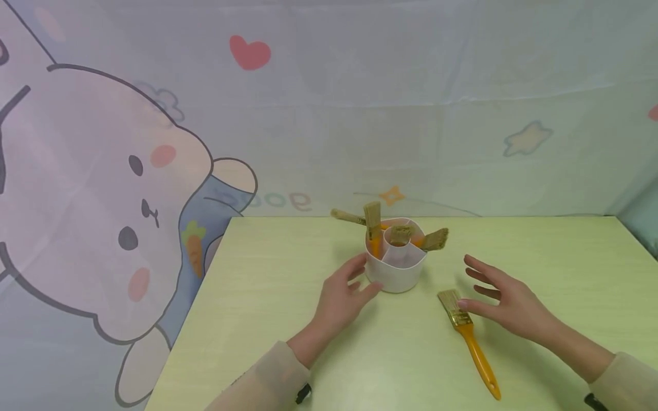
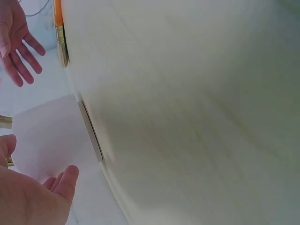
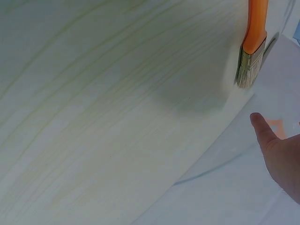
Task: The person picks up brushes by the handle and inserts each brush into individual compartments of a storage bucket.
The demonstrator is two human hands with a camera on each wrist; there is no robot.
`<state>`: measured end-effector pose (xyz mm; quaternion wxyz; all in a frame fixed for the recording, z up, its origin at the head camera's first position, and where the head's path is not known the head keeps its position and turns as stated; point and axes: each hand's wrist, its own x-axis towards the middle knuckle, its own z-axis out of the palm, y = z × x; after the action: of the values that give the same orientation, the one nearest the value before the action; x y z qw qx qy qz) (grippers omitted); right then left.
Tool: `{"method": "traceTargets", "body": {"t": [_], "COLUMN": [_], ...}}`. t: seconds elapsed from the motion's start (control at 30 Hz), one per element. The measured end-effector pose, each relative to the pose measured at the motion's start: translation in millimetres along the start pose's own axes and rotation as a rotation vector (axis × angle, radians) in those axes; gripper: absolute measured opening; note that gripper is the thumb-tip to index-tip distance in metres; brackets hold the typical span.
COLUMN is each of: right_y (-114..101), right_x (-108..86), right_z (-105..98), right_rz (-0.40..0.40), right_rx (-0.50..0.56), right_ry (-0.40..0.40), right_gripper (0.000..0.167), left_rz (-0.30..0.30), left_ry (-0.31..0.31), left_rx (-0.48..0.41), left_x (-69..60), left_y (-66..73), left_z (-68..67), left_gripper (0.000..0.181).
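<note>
A white round holder [image 1: 394,278] with divided compartments stands near the back of the table. Several paintbrushes lean in it, bristles up, among them an upright paintbrush [image 1: 372,220] and one tilted right [image 1: 436,240]. At the holder's left side is my left hand [image 1: 339,299], its fingers loosely bent and spread; whether they touch the wall I cannot tell. A loose paintbrush [image 1: 478,359] with an orange handle lies on the table, bristles pointing away. Above and right of its bristles hovers my right hand [image 1: 514,305], fingers apart, holding nothing. In the right wrist view, the loose paintbrush [image 3: 255,28] lies beyond the thumb.
The pale yellow-green table [image 1: 257,297] ends at a back edge just behind the holder. A printed cloth [image 1: 360,114] with a cartoon animal hangs behind and to the left. One paintbrush [image 1: 346,216] juts out leftward from the holder above my left fingers.
</note>
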<state>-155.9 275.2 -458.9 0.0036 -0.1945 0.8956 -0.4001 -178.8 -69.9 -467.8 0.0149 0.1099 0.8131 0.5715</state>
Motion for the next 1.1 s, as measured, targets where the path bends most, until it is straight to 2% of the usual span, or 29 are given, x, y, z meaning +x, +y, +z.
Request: {"method": "traceTargets", "body": {"t": [0.2, 0.47, 0.77, 0.93, 1.1], "right_y": [2, 2, 0, -4, -7], "right_x": [-2.0, -5.2, -12.5, -15.7, -20.6], "right_z": [-2, -6, -8, -7, -1], "right_rz": [0.006, 0.014, 0.056, 0.054, 0.037], "right_rx": [-0.019, -0.022, -0.057, -0.117, -0.244], "right_ry": [0.004, 0.013, -0.06, -0.076, -0.092], "right_gripper": [0.09, 0.09, 0.093, 0.094, 0.093], "left_rz": [0.005, -0.022, -0.018, -0.011, -0.013], "left_ry": [0.005, 0.014, 0.03, 0.046, 0.066], "left_rx": [-0.008, 0.049, 0.027, 0.021, 0.015], "left_x": [4.3, 12.3, 18.9, 19.9, 21.2], "left_y": [-3.3, -5.1, -5.7, -6.9, -7.2], "left_z": [1.1, 6.4, 9.6, 12.3, 14.4], "left_gripper": [0.073, 0.084, 0.081, 0.081, 0.08]}}
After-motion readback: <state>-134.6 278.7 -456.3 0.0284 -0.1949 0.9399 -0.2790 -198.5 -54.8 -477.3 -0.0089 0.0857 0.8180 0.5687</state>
